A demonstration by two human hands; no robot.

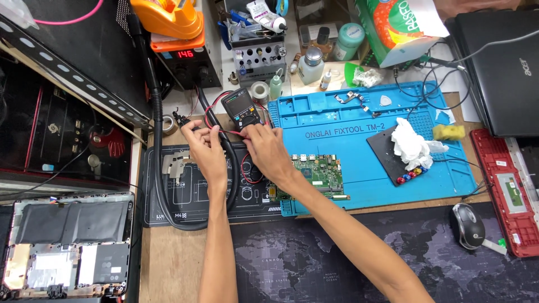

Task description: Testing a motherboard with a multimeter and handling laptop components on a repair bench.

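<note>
From my remote seat I see the left hand (206,147) and right hand (265,147) meeting just below a small dark multimeter (241,109), a chunky rectangular meter with a lit screen. Thin red test leads (227,133) run between the two hands; the left fingers are pinched together on a black probe tip (182,120) up and to the left of that hand, while the right fingers are curled shut around the lead wires directly under the meter. Both forearms reach up from the bottom edge, wrists bent slightly inward. Just right of the right wrist lies a green circuit board (320,172), flat and studded with small parts, resting on the rubbery blue repair mat (348,126). A thick, glossy black hose (158,151) loops round the left hand, over a dark printed mat (185,196). Far right of the grip, a crumpled white tissue (410,143) sits on a black square pad.
</note>
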